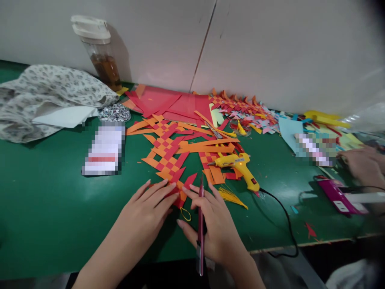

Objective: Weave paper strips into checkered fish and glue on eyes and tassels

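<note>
A red and orange woven paper piece [168,164] runs down the middle of the table, with pointed strip ends along its sides. At its near end, my left hand [152,202] grips the paper, fingers stretched over it and pressed together. A yellow cord loop [185,214] sticks out there between my hands. My right hand [209,216] holds a slim dark pink box cutter [201,224], blade end pointing away from me, while its fingertips touch the paper's right edge. To the right lie a yellow glue gun [240,165] and a yellow tassel [233,197].
Scissors [213,130] lie among loose orange strips. Red sheets [171,102] rest by the wall. A phone [105,148], patterned cloth [54,96] and tea bottle [100,56] are left. The glue gun's black cord [287,216] crosses the front edge. Another person's hand [361,162] is at far right.
</note>
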The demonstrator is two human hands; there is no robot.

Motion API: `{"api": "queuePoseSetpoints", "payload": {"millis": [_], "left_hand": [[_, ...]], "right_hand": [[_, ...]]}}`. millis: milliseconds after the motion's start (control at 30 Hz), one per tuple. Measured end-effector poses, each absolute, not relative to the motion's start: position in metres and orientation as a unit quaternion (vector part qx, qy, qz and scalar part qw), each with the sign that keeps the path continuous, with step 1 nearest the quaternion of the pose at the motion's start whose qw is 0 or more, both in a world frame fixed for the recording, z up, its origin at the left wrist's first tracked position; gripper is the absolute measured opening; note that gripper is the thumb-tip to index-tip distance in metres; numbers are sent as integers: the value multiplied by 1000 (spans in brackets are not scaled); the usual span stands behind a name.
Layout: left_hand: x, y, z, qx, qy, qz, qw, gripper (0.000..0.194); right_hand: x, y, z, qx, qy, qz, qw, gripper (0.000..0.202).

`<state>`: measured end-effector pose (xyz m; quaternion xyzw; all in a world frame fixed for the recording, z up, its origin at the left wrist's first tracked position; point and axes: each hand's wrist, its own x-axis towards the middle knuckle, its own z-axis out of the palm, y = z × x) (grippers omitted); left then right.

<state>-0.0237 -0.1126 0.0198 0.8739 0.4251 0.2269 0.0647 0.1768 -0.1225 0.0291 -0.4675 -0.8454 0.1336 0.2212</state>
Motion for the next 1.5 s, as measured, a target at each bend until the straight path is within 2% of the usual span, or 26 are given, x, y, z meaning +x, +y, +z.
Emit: {"api": "queuePoseSetpoints", "payload": {"millis": [133,267,367,533,667,1000,1233,1500], "left_hand": [[-26,-106,20,893,398,207,43,34],[-23,-105,23,889,389,240,9,31],[-20,-106,24,870,410,273,-1,27],[-20,-106,24,826,458,320,69,24],[-22,-107,23,798,487,332,127,21],[-16,-108,25,735,545,340,220,15],[-8,-106,28,738,519,377,210,10],[-10,-106,32,678,553,385,293,10]], "right_hand": [[178,-125,29,-473,-837,150,230,21],[182,-126,30,-480,-829,187,219,25],[182,-124,28,-485,-815,199,249,28],[172,-118,20,-528,-743,209,354,24],[161,-115,19,-561,-700,190,399,25],[155,-109,20,-593,-675,164,408,28],[157,-111,18,-590,-681,153,406,28],[152,-109,20,-581,-653,197,446,29]]}}
